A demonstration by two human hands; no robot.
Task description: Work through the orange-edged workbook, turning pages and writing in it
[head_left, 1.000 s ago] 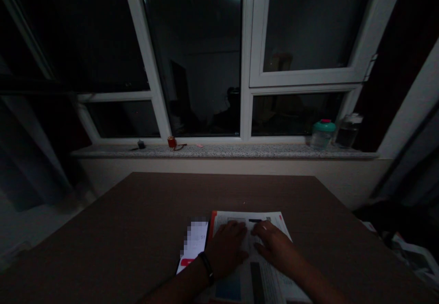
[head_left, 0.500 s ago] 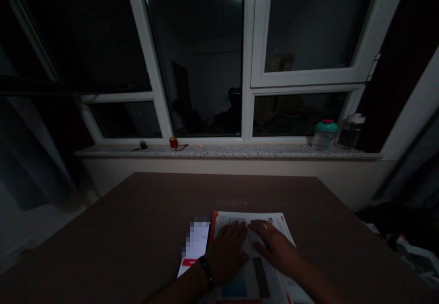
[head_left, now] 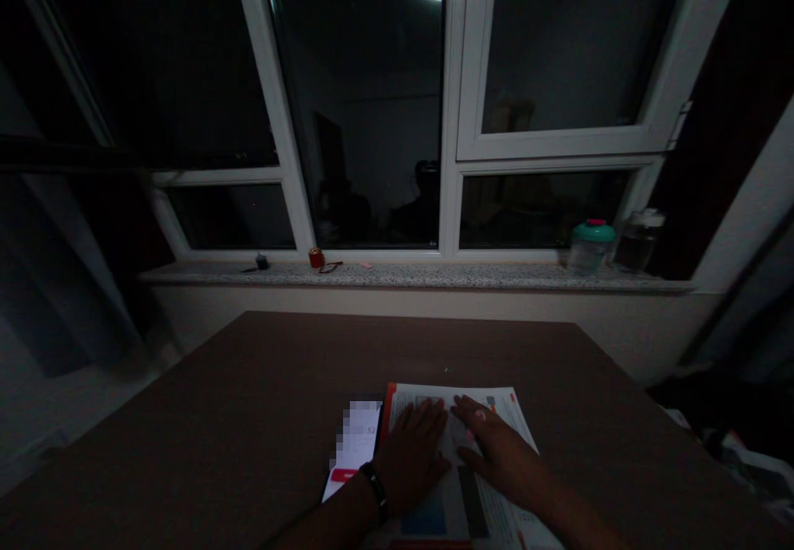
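Observation:
A printed book or magazine [head_left: 490,496] with a red-orange left edge lies on the brown table [head_left: 248,418]. My left hand [head_left: 414,459], with a dark band on its wrist, rests flat on the left part of the page, fingers spread. Flat on the page's upper right lies my right hand [head_left: 496,447], its thumb apart from the fingers. Neither hand holds anything. Just left of the book is a phone [head_left: 360,442] with a lit screen, partly blurred and partly behind my left wrist.
Along the granite windowsill [head_left: 434,275] stand a teal-lidded container [head_left: 591,246], a clear bottle [head_left: 638,240], a small red object [head_left: 316,258] and a small dark one [head_left: 261,261]. Papers [head_left: 760,467] lie beyond the table's right edge. Dark windows rise behind.
The view has shifted very slightly. Both hands stay in nearly the same places on the page.

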